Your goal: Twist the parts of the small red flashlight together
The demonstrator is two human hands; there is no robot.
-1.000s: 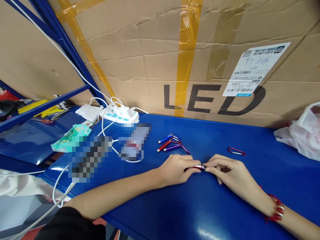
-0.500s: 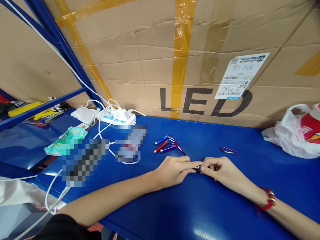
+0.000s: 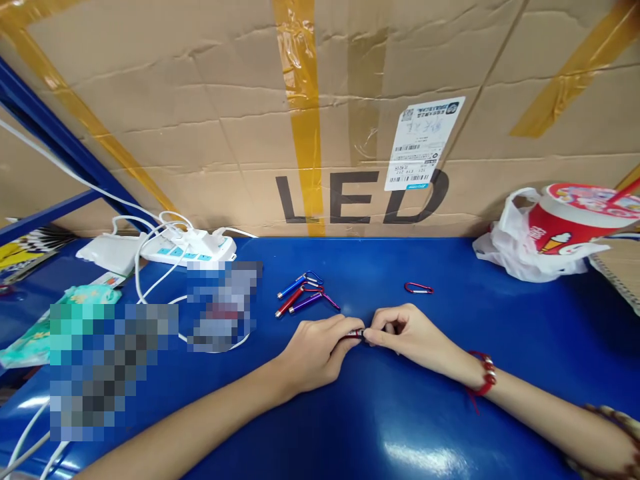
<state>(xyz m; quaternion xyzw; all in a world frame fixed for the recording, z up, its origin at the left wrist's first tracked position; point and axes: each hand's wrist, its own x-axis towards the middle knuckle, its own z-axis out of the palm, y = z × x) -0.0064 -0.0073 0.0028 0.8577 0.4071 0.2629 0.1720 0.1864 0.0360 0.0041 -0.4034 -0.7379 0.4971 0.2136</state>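
Red mini keychain flashlight (image 3: 356, 333) with silver tip sits low over the glossy blue table (image 3: 400, 413), mid-front — pinched at one end by the left hand (image 3: 317, 347), at the other by the right hand (image 3: 405, 331), fingertips of both closed on it. Just behind: three small flashlights with carabiner clips, blue, red, purple (image 3: 300, 297). Loose red carabiner clip (image 3: 419, 288) lies apart to the right. White power strip (image 3: 190, 247) far left, red paper cup in white plastic bag (image 3: 565, 227) far right, taped cardboard box marked LED (image 3: 350, 120) behind.
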